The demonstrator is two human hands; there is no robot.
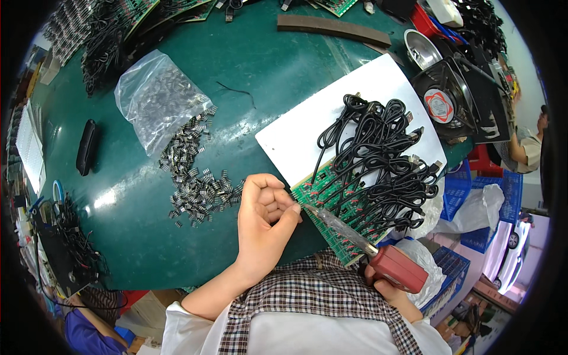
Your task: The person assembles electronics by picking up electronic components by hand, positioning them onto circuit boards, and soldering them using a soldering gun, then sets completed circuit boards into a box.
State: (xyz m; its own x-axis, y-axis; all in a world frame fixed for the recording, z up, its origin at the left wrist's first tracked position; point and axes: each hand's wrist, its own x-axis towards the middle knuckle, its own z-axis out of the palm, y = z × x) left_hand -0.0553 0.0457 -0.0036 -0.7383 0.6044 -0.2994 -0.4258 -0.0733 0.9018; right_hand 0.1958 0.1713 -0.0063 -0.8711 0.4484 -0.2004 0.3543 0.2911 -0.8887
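Observation:
My right hand (387,290) grips a soldering gun (402,267) by its red handle. Its long metal barrel slants up and left, and the tip reaches the near-left edge of a green circuit board panel (331,228). Beside that tip, my left hand (266,222) is closed, thumb against curled fingers; whatever they pinch is too small to make out. Several coiled black cables (378,154) with USB plugs lie across the panel and a white board (296,131) under it. The cables' left ends run to the panel.
Small metal connectors (198,195) spill from a clear plastic bag (160,97) on the green table. A black case (87,147) lies farther left. A brown bar (334,28), a metal bowl (423,48) and a black fan (444,103) stand beyond. Blue baskets (503,189) are at right. Other people's arms show at both sides.

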